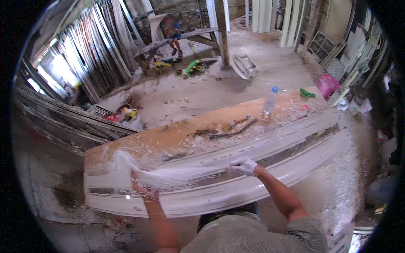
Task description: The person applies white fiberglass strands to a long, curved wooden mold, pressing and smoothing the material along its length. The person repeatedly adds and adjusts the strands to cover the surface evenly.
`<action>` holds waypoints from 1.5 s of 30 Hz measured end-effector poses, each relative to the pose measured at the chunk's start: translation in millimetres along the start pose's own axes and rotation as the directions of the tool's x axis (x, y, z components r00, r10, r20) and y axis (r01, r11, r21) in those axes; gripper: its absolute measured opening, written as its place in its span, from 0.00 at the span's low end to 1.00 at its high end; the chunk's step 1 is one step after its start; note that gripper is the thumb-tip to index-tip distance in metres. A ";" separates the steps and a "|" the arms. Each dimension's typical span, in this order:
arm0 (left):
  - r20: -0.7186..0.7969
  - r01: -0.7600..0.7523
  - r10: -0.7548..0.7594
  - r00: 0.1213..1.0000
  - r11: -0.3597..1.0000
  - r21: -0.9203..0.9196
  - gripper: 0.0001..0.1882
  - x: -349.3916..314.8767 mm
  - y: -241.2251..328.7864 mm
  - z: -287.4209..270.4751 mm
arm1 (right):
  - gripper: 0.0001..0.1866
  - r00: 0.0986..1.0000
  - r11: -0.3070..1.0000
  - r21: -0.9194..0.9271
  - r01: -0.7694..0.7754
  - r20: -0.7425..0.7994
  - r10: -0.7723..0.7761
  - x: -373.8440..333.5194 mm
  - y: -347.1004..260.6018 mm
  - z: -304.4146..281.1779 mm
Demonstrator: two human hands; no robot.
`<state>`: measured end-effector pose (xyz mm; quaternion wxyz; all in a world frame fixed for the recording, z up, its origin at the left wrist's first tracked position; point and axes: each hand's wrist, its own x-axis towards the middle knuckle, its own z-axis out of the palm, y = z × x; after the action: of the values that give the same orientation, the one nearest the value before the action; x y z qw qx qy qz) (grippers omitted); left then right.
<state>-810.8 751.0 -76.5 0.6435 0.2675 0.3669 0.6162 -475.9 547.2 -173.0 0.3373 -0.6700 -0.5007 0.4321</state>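
Some way along, seemingly: grasping white fibres [122, 163] in left hand [144, 189], holding right hand [245, 165] fingers curled, cannot tell around what; leaving much unspread above white moulding [236, 201].

White fibre bundle [166, 177] (loose, wispy)

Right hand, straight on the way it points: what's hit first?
Most likely the loose ends of the white fibres, just left of the right hand. Depth is unclear, so it could brush the white moulding below first.
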 end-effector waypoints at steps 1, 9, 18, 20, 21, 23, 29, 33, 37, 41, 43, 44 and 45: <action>0.002 -0.018 0.018 1.000 0.997 0.077 0.27 11.8 7.4 -21.0 | 0.16 0.999 1.000 0.020 0.019 -0.033 -0.018 -3.1 -4.6 5.2; 0.095 -0.121 0.109 0.989 0.984 0.128 0.33 104.2 69.4 -103.2 | 0.18 0.961 0.847 -0.496 -0.192 -0.268 0.060 -1.4 6.4 -34.0; 0.047 0.006 -0.002 0.999 0.997 -0.081 0.29 80.7 67.2 -90.1 | 0.46 0.742 0.204 -0.716 -0.668 -0.621 0.252 -50.3 109.4 -189.3; 0.061 0.032 -0.031 0.998 0.999 -0.022 0.28 58.1 42.7 -75.2 | 0.51 0.823 0.456 -0.715 -0.530 -0.563 0.074 -39.4 107.2 -171.7; 0.136 0.035 -0.036 0.990 0.999 0.016 0.28 47.5 25.8 -63.9 | 0.52 0.889 0.652 -0.676 -0.344 -0.458 -0.005 -29.1 99.9 -155.1; 0.508 0.294 -0.182 0.842 0.944 -0.150 0.27 29.0 -9.8 -31.8 | 0.56 0.973 0.904 -0.419 -0.088 -0.228 -0.011 -5.9 79.0 -92.9; 0.127 0.084 -0.110 0.986 0.978 0.188 0.28 -45.2 -91.9 61.0 | 0.49 0.850 0.832 0.221 0.509 0.023 -0.526 44.4 17.7 69.9; 0.091 0.171 -0.180 0.979 0.980 0.104 0.31 -30.4 -54.5 80.5 | 0.28 0.935 0.850 0.456 0.264 0.095 -0.341 37.0 16.4 27.4; -0.018 0.075 -0.074 0.997 0.993 0.087 0.27 -9.6 -25.4 63.2 | 0.21 0.991 0.977 0.185 0.110 0.057 -0.122 14.0 35.1 -48.9; 0.127 0.010 -0.009 0.992 1.000 -0.002 0.27 21.9 17.3 28.2 | 0.14 0.970 0.933 -0.358 0.025 -0.219 -0.109 -5.4 55.4 -88.8; 0.063 -0.021 0.023 0.998 0.999 -0.037 0.27 40.9 39.0 6.2 | 0.12 0.940 0.779 -0.627 -0.028 -0.282 -0.193 -7.9 65.9 -99.5; -0.030 -0.099 0.100 0.994 0.994 0.054 0.27 53.9 49.3 -3.5 | 0.12 0.923 0.671 -0.737 -0.075 -0.307 -0.234 -9.6 71.0 -100.1; 0.001 -0.080 0.080 0.997 0.997 0.019 0.28 61.2 58.6 -16.9 | 0.11 0.906 0.542 -0.824 -0.164 -0.343 -0.248 -10.0 75.4 -100.7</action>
<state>-861.1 815.4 -48.5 0.6157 0.2880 0.3615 0.6382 -356.2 515.2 -197.2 0.0852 -0.8122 -0.5766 -0.0242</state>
